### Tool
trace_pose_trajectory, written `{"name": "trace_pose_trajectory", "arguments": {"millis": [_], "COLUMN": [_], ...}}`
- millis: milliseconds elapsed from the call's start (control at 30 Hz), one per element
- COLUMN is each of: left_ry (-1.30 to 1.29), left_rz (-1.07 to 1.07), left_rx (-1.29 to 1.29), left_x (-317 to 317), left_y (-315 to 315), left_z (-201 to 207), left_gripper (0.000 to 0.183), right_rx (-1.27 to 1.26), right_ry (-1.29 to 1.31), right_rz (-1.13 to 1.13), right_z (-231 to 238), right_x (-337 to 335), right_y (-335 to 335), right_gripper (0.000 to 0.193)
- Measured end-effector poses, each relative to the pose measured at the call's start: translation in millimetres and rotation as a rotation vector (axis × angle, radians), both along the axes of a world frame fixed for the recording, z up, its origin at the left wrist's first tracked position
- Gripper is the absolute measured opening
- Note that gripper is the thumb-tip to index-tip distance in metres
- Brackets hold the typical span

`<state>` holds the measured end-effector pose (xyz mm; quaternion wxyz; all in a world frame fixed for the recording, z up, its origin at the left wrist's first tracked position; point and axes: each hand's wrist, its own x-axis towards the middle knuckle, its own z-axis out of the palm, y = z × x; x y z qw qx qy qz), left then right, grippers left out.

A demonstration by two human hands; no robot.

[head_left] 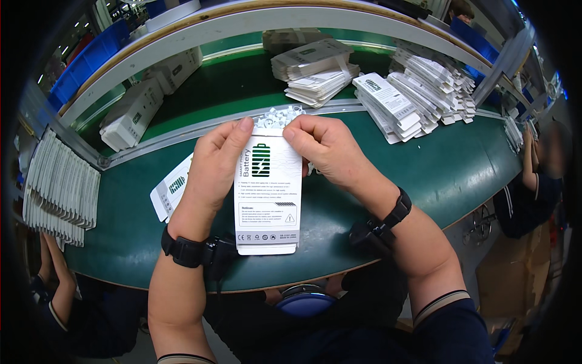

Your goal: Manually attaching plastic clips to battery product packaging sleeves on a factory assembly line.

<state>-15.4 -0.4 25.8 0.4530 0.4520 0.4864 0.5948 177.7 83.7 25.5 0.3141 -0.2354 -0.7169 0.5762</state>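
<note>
Between my two hands is a flat white cardboard box (268,200) with a green printed emblem and dark print. It stands nearly upright in view, its far end pinched at both corners. My left hand (219,151) grips the left corner with thumb and fingers closed. At the right corner, my right hand (324,148) is closed on the same end. Just beyond that end lies a heap of small white pieces (282,115). A second flat white box (162,195) lies on the green tabletop, partly covered by my left forearm.
Stacked white boxes stand far left (60,188), at the back centre (318,67) and at the back right (418,100). Two larger boxes (136,115) lie behind a metal rail. A shelf edge (291,18) spans the back. Other people's arms show at both sides.
</note>
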Motion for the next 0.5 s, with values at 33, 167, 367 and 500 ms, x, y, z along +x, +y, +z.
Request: {"name": "trace_pose_trajectory", "arguments": {"millis": [33,167,367,500], "left_ry": [-0.008,-0.056,0.063,0.133], "left_rz": [-0.037,-0.124,-0.314,-0.335], "left_rx": [0.010,-0.053,-0.077,-0.093], "left_x": [-0.7,-3.4,-2.4,1.4], "left_y": [-0.5,-4.4,-6.8,-9.1], "left_z": [0.1,3.8,8.0,5.5], "left_gripper": [0.038,0.037,0.035,0.035], "right_rx": [0.003,-0.145,-0.289,-0.229], "right_ry": [0.003,0.018,0.009,-0.119], "right_rz": [-0.018,0.149,0.324,0.392], "right_z": [-0.1,2.8,7.3,8.0], "right_x": [0.5,5.7,15.9,17.0], "right_y": [1.8,11.0,18.8,18.2], "right_gripper": [0.032,0.032,0.033,0.033]}}
